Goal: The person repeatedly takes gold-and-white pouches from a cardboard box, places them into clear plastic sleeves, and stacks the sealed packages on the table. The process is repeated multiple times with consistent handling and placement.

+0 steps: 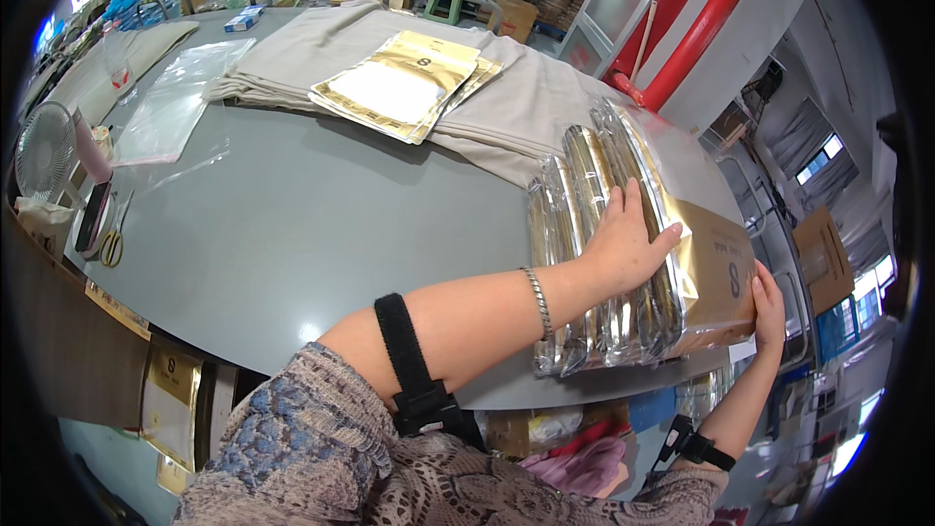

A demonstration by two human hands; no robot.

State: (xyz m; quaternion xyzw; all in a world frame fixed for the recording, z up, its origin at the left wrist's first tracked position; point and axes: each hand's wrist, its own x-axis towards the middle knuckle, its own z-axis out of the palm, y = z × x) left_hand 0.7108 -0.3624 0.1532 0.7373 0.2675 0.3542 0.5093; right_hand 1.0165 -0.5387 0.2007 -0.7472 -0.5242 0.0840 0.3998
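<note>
A stack of gold packages in clear plastic wrap (573, 197) stands at the table's right side. My left hand (632, 237) lies across its top edges with the fingers spread, the thumb on the gold front edge of the outermost package (712, 256). My right hand (768, 303) rests against the outer right side of that package; part of this hand is hidden behind it. Several flat gold-and-white printed bags (402, 88) lie in a pile on folded beige fabric (292, 51) at the table's far side.
On the grey table (292, 226), clear plastic bags (179, 98), a plastic bottle (117, 66), a white fan (45, 139), yellow-handled scissors (112, 247) and a small blue box (244, 18) lie or stand to the left. A red pipe (701, 29) rises beyond the right side. People are in the background.
</note>
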